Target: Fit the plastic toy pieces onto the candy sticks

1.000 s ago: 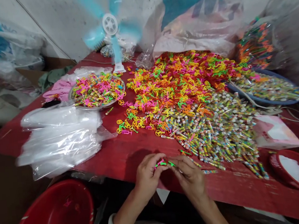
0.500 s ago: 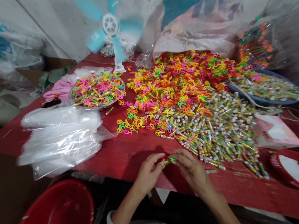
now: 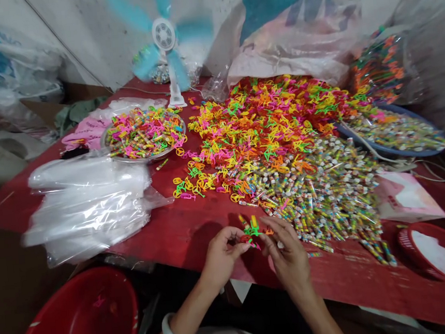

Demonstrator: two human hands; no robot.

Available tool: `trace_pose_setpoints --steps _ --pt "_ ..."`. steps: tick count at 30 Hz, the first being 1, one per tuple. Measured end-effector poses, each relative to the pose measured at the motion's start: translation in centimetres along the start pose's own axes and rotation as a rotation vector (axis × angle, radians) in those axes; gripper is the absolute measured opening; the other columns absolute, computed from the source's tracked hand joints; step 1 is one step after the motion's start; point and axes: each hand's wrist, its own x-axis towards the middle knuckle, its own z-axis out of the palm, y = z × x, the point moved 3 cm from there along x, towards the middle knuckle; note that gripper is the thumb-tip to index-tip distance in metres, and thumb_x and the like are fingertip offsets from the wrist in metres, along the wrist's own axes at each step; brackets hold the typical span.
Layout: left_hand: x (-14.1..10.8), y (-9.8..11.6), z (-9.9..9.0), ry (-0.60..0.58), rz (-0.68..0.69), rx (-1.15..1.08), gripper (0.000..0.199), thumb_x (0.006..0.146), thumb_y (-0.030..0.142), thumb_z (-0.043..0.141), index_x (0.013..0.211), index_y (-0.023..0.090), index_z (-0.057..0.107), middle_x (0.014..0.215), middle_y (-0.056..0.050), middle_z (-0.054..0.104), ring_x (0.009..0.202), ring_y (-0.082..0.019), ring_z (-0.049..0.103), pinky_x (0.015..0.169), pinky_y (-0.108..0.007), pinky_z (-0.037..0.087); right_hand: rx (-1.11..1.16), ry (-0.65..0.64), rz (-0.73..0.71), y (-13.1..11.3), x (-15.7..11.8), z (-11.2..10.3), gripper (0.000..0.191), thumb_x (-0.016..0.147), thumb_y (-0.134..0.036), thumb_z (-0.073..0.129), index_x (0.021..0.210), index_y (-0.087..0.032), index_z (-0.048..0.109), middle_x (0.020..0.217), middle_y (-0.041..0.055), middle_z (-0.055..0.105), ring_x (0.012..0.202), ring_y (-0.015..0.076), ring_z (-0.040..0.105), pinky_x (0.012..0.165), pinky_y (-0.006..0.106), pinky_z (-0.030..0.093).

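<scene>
My left hand (image 3: pixel 222 253) pinches small red and pink plastic pieces between thumb and fingertips, low over the table's front edge. Close beside it, my right hand (image 3: pixel 290 249) has its thumb and fingers at a green plastic piece (image 3: pixel 253 230), with a bit of orange by the fingertips. A yellow piece (image 3: pixel 254 220) stands up above the green one. Fingers partly hide how these small parts fit together. Beyond my hands spreads a heap of bright plastic pieces (image 3: pixel 273 121), some with wheel-like rings. Short clear tubes with colourful filling (image 3: pixel 326 194) lie piled nearest my right hand.
Clear plastic bags (image 3: pixel 93 199) lie on the red table (image 3: pixel 173 228) at left, before a full metal bowl (image 3: pixel 183 139). A fan (image 3: pixel 163 34) spins behind. At right are a blue basin (image 3: pixel 412 153) and a red basket (image 3: pixel 406 247); a red tub (image 3: pixel 73 325) stands lower left.
My hands have moved slightly apart. More of the small pieces now shows between them, with green and yellow parts raised above the fingertips.
</scene>
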Motion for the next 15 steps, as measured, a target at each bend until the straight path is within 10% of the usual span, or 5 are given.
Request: trace_pose_setpoints --steps 4,15 --pt "0.0 -0.1 -0.1 0.038 -0.016 0.034 0.007 0.071 0.020 0.064 0.078 0.018 0.063 0.076 0.001 0.064 0.074 -0.014 0.056 0.071 -0.025 0.042 0.124 -0.049 0.299 0.4 -1.1 0.7 0.028 0.084 -0.046 0.060 0.095 -0.020 0.060 0.081 0.0012 0.064 0.044 0.0089 0.052 0.046 0.024 0.046" --pt "-0.1 -0.6 -0.3 0.093 0.094 0.166 0.013 0.071 0.009 0.067 0.076 0.021 0.069 0.080 0.000 0.067 0.078 -0.014 0.061 0.072 -0.024 0.046 0.257 -0.110 0.536 -0.9 -0.2 1.1 0.044 0.071 -0.060 0.066 0.073 -0.016 0.063 0.052 -0.0044 0.050 0.038 0.0070 0.038 0.038 0.020 0.032"
